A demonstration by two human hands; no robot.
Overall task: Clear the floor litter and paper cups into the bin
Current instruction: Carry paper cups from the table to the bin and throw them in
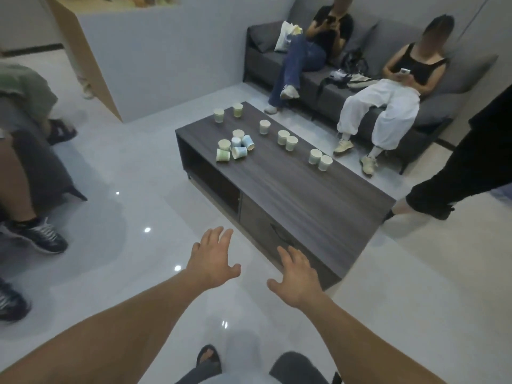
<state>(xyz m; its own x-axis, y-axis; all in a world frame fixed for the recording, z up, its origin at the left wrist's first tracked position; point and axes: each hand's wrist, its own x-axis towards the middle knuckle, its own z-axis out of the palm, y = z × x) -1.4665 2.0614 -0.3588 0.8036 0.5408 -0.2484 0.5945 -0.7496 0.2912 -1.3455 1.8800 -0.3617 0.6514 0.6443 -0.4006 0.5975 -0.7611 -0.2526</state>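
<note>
My left hand (212, 263) and right hand (296, 275) reach forward, fingers (221, 235) spread wide, holding nothing; paper cups (235, 148) stand scattered on the tabletop (318, 195).

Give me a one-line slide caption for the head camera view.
Open left hand and right hand reach toward a dark coffee table strewn with paper cups, several tipped over.
</note>
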